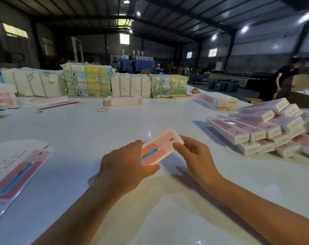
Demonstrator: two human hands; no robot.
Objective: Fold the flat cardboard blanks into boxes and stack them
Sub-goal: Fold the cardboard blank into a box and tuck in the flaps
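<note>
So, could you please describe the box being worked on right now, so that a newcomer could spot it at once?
Start at the big white table and look to its near middle, between the person's two hands. The pink box is held there, left hand on its near end, right hand pinching its far end. Unlike the stacked boxes to the right, it is alone.

The glossy white tabletop [114, 124] carries flat pink-printed cardboard blanks [17, 174], stacked folded white boxes [256, 131], strapped paper bundles [87, 81] and tan rubber bands [102, 109].

Glossy white table [114, 124] (smooth); printed cardboard box [160, 147].
</note>
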